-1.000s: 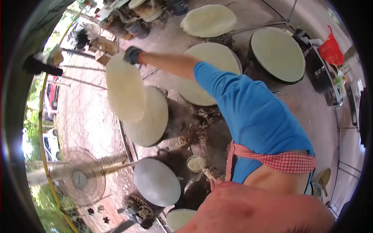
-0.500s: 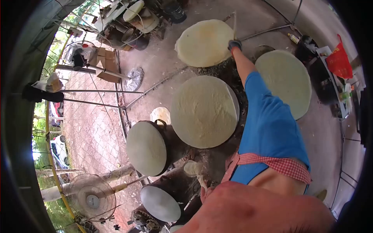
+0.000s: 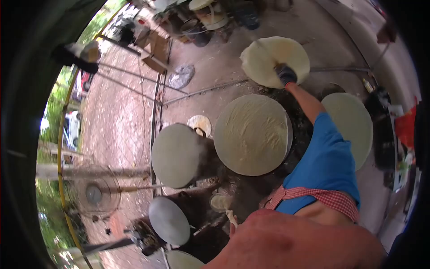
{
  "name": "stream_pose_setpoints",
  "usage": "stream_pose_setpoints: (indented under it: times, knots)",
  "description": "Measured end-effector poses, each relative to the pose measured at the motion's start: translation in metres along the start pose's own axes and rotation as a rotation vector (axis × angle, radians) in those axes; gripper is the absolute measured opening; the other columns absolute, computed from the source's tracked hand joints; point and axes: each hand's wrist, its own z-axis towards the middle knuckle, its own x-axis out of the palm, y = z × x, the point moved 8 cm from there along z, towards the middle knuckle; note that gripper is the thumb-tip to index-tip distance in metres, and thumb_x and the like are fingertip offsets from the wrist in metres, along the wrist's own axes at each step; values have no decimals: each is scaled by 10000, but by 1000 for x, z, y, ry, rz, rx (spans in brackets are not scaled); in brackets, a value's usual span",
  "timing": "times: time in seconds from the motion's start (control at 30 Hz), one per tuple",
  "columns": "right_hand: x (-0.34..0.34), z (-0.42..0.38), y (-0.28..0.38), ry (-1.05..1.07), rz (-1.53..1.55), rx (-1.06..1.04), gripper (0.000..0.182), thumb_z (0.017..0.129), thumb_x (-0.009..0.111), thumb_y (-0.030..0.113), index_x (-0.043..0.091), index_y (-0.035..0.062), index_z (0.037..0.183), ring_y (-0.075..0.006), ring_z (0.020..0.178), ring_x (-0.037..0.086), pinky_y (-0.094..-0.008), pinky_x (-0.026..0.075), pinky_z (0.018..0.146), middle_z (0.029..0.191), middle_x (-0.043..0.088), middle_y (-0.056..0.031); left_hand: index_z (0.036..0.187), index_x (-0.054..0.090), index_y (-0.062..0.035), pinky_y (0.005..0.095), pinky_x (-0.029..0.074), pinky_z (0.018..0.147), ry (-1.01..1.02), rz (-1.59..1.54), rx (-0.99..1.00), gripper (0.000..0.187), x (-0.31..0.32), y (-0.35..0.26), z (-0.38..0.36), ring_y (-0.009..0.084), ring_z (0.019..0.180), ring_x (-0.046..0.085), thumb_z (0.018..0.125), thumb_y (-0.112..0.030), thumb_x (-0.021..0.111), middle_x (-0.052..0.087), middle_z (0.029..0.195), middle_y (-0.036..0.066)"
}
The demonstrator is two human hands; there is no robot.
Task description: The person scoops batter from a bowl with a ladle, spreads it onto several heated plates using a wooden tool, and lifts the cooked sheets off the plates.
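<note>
A dark-gloved right hand (image 3: 285,75), below a blue sleeve (image 3: 323,154), reaches over the edge of a round, pale sheet (image 3: 257,67) with a faint yellowish patch. Its fingers stretch toward the sheet's middle; whether they grip anything, or how far they are spread, cannot be told. The left hand (image 3: 232,229) is mostly hidden, its visible fingers closed on the end of a pale stick (image 3: 231,217), whose other end reaches the rim of a small round dish (image 3: 221,202).

Between the sheet and the dish sits a large round griddle (image 3: 253,134), covered nearly to its rim with pale, ridged batter. Just beside it is a second griddle (image 3: 176,155), with a smooth, pale top; near that, a smaller grey griddle (image 3: 169,220) looks bare. A fan (image 3: 93,195) stands farther off, and a clear plastic bag (image 3: 181,76) lies on the floor (image 3: 197,69).
</note>
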Motion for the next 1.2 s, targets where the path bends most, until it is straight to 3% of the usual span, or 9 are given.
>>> stream_pose_setpoints:
  times: [0.17,0.23,0.43,0.5,0.57,0.7,0.93,1.03,1.2]
  knots:
    - [62,-187,231,457,424,-532,334,743,574,384,585,70,856,-263,642,556,-360,425,636,699,586,-137,1124,458,-181,183,271,341,212,-220,27,302,-5,32,-62,59,412,320,885,-345,373,353,592,-5]
    - [59,-295,316,893,439,-689,315,738,591,355,585,66,863,-216,584,512,-340,413,600,654,563,-121,1144,421,-94,191,320,362,-257,302,174,362,-141,-16,-81,66,436,386,888,-340,349,414,606,11]
    - [87,-667,367,1806,412,-1253,326,746,602,329,585,52,918,-276,790,551,-345,422,718,821,590,-138,1234,375,-223,184,288,320,452,-390,900,338,-124,96,-227,70,368,258,911,-302,315,277,540,-3]
    - [-1,-794,368,1078,401,-2379,325,761,593,322,578,45,930,-235,743,555,-337,432,698,807,596,-124,1221,375,-261,180,286,310,710,-427,1036,319,-173,125,-275,79,384,294,908,-300,328,319,577,6]
    - [6,-915,344,1923,221,-1802,282,766,581,282,577,56,935,-228,772,564,-350,435,703,839,602,-111,1187,367,-198,181,282,294,526,-415,1337,306,-220,149,-335,86,397,331,890,-269,386,360,602,26]
    - [-184,-1105,308,1688,636,-2394,322,746,555,304,570,80,977,-324,879,538,-392,424,731,928,584,-155,1158,324,-151,165,249,260,-199,-122,1828,351,-332,178,-463,92,393,341,831,-103,440,393,626,48]
    - [-345,-1256,134,862,40,-3338,259,754,510,328,614,103,831,-300,760,577,-397,447,668,795,600,-142,987,350,-120,200,237,286,-524,-1016,1476,228,-610,201,-475,79,352,310,795,-61,458,348,555,9]
    - [-368,-1250,142,1373,523,-3226,280,750,517,363,620,108,799,-300,720,581,-399,453,637,768,605,-126,846,378,-62,213,230,289,-995,-582,1212,115,-665,205,-467,68,347,288,803,-90,481,312,514,-7]
    - [-274,-1216,136,1411,-103,-3009,376,744,519,442,603,86,830,-321,733,569,-402,445,629,800,593,-160,622,335,-83,190,237,281,-367,-1031,1309,260,-601,181,-463,59,335,276,814,-146,498,296,479,-26]
